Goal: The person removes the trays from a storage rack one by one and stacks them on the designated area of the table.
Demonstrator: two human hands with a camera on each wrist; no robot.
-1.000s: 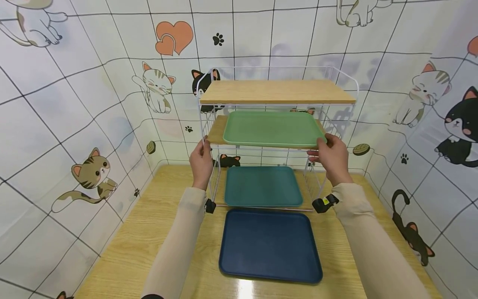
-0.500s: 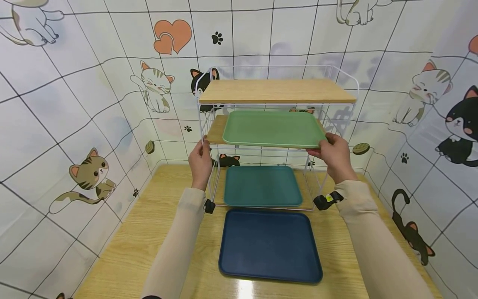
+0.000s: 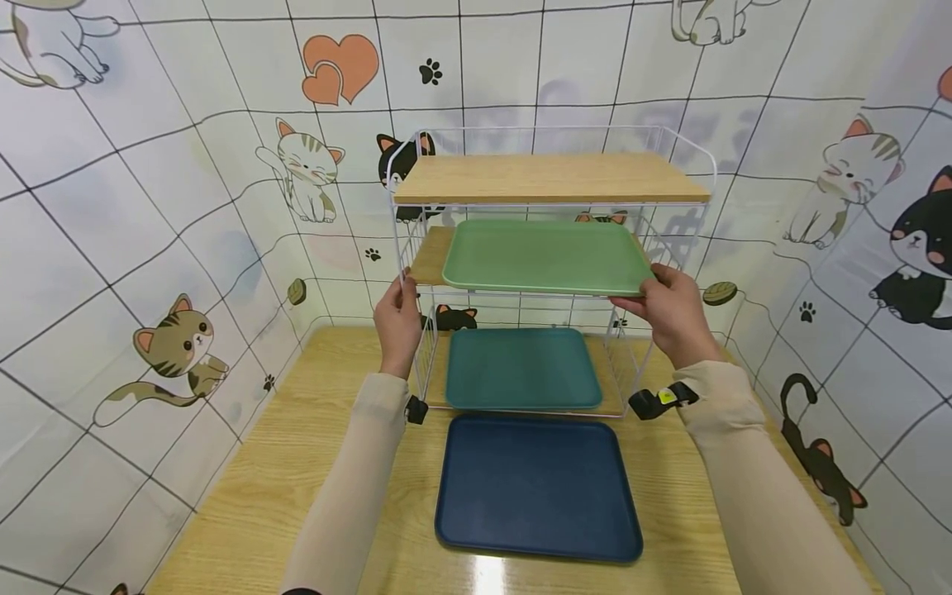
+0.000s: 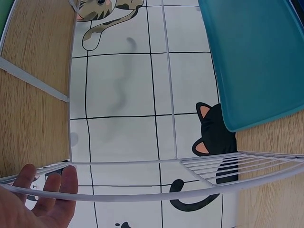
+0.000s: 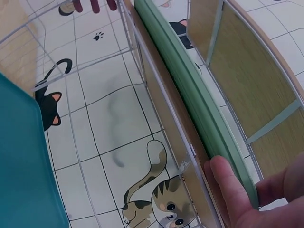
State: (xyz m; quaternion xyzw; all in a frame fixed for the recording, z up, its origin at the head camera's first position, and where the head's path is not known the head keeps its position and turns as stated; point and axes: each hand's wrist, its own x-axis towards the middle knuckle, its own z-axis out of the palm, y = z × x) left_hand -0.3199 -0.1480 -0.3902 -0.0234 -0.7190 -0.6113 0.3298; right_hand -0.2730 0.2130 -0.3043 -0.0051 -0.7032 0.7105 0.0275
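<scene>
A white wire rack with three wooden shelves stands at the back of the table. A light green tray lies on its middle shelf, and its front edge juts past the shelf. My right hand pinches the tray's front right corner. In the right wrist view the thumb sits on the green tray's rim. My left hand rests with straight fingers against the rack's left front wire. A teal tray lies on the bottom shelf. A dark blue tray lies on the table before the rack.
The wooden table sits in a corner of tiled walls with cat stickers on the left, back and right. The rack's top shelf holds nothing. Bare tabletop lies on both sides of the blue tray.
My right hand has closed on the green tray's corner and drawn it slightly forward over the shelf edge. The left hand has stayed at the rack's left side.
</scene>
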